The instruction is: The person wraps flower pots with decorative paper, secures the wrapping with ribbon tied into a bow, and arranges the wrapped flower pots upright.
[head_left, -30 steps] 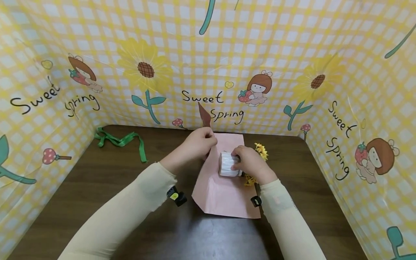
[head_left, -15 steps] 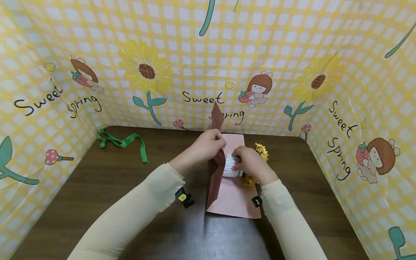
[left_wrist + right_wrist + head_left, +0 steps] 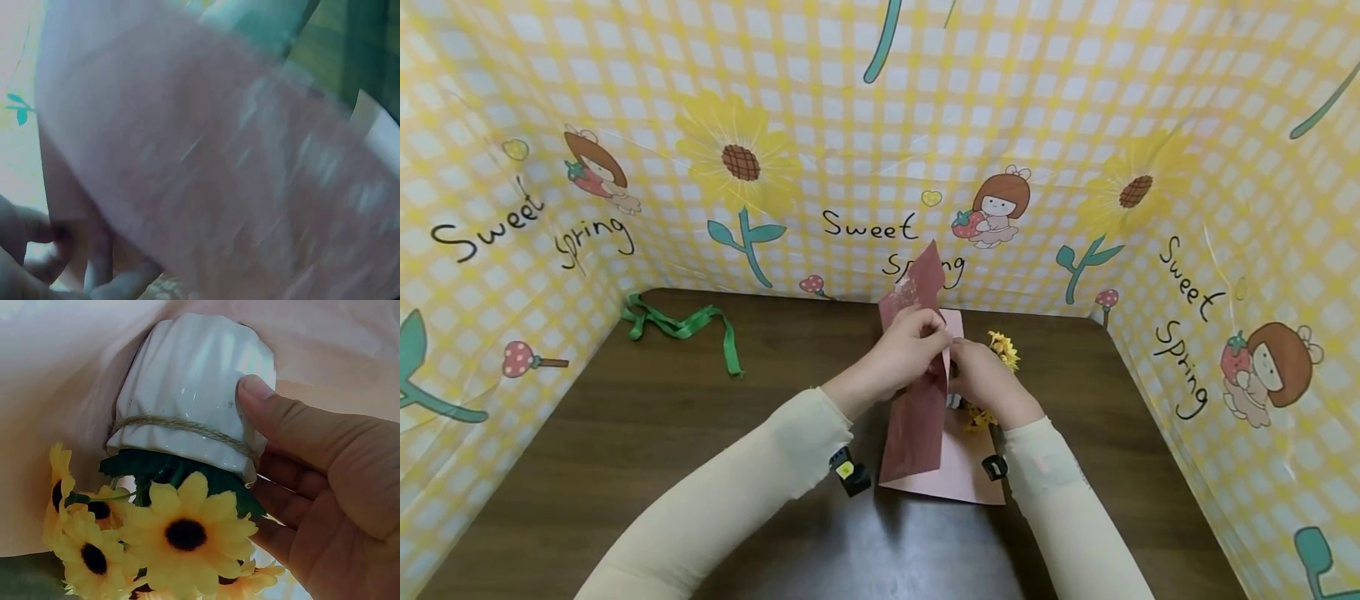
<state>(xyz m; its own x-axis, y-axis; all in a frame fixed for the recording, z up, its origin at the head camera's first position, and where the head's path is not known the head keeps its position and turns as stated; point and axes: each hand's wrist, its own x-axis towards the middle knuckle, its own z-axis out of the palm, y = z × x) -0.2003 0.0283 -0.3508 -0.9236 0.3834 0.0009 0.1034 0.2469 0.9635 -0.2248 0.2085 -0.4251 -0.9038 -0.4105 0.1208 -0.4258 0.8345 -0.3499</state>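
Observation:
A white ribbed flower pot point(image 3: 194, 381) lies on its side on a pink paper sheet point(image 3: 973, 462), twine tied round it and yellow artificial sunflowers point(image 3: 185, 535) coming out of its mouth. My right hand point(image 3: 988, 379) grips the pot, thumb on its side and fingers beneath. With my left hand point(image 3: 906, 354) I pinch the edge of the paper's left flap, whose darker rose underside point(image 3: 917, 425) faces out. The raised flap covers most of the pot in the head view. In the left wrist view, the paper point(image 3: 206, 156) fills most of the picture above the fingers point(image 3: 128, 281).
A green ribbon point(image 3: 681, 323) lies loosely at the back left of the dark wooden table point(image 3: 625, 442). Yellow checked cloth walls point(image 3: 850, 125) with printed flowers stand at the back and both sides.
My left hand has moved right, lifting the paper's left side and folding it over the pot. My right hand has stayed in place on the pot.

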